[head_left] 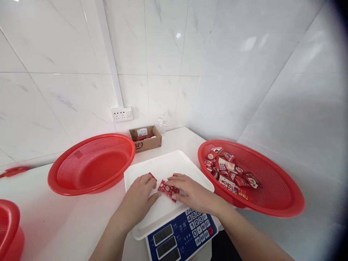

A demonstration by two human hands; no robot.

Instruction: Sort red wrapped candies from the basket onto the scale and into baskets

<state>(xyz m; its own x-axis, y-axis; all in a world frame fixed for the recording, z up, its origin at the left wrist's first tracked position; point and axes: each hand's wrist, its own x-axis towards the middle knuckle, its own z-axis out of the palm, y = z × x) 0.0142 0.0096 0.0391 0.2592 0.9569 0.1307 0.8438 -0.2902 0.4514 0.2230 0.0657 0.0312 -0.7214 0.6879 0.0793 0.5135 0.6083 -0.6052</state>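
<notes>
Forearms (233, 221): closest to my camera, reaching in from the bottom corners, bare, converging over the weighing tray.
Tiled wall (168, 98): white backdrop.
White table (40, 214): under the whole layout.
Right basket (282, 188): red mesh, a heap of mostly red wrapped sweets gathered toward its tray side.
Left basket (99, 170): red too, beside the tray's far-left edge; I see no sweets in it.
Scale (185, 233): blue keypad facing the wearer; I can't read its displays.
Weighing tray (174, 161): white, on top of the scale. I judge the step in hand to be arranging or gathering a few packets here. To my eye, the next move calls for bringing thumb and fingers together around the wrappers, lightly, so none skids off the smooth surface.
Cardboard box (146, 144): behind the tray, near the wall, red items inside.
Right hand (189, 189): thumb and fingers parted, arched over the near packets, thumb at one's edge. Contact looks likely; I can't tell whether it grips.
Left hand (140, 194): fingers bent, thumb well apart from the index finger. A small packet (152, 176) shows just past the fingertips; touching or held, I can't tell.
Red packets (166, 188): on the tray, between the two hands, partly hidden by the right; exact count unclear.
</notes>
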